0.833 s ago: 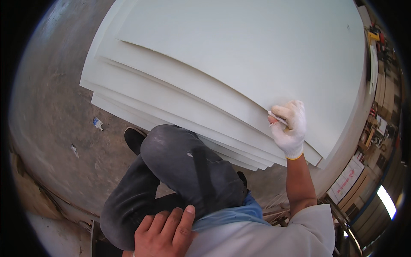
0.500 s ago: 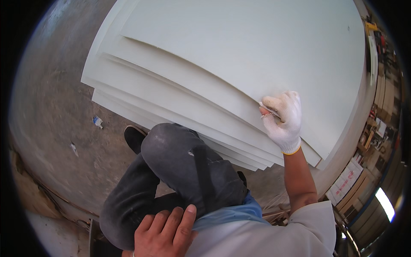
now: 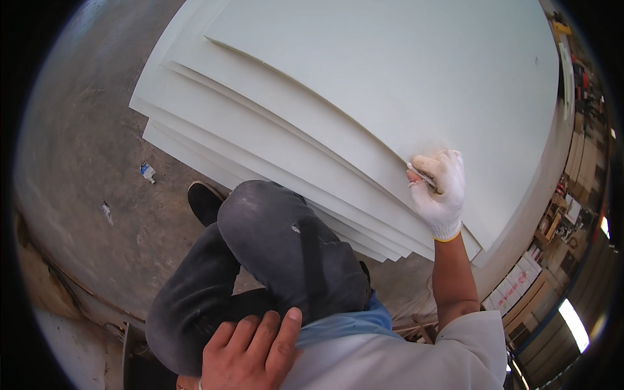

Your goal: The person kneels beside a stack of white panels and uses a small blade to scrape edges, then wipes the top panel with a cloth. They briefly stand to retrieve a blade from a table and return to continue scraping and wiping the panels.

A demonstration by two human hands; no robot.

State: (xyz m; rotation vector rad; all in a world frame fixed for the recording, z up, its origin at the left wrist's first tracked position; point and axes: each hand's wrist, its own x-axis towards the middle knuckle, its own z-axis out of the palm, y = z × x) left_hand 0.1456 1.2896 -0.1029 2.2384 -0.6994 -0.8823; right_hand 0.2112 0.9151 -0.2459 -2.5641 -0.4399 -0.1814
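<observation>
A stack of large pale grey-white boards (image 3: 390, 71) fans out in steps in front of me. My right hand (image 3: 443, 195), in a white knit glove with a yellow cuff edge, is bent at the near edge of the top board. It is closed around a thin flat piece (image 3: 425, 175), mostly hidden by the fingers; its kind cannot be made out. One bare fingertip shows through the glove. My left hand (image 3: 250, 351), bare, lies with outstretched fingers on my lap beside my dark trousers (image 3: 286, 253), holding nothing.
Concrete floor (image 3: 84, 149) spreads out at the left, with a small blue-and-white scrap (image 3: 147, 171) and a pale scrap (image 3: 107, 212) on it. Stacked timber and a white box (image 3: 513, 286) line the right side. My shoe (image 3: 205, 203) is close to the stack.
My gloved right hand has shifted slightly right and down along the board's edge, still gripping the thin piece. The view has shifted a little. My left hand stays on my lap.
</observation>
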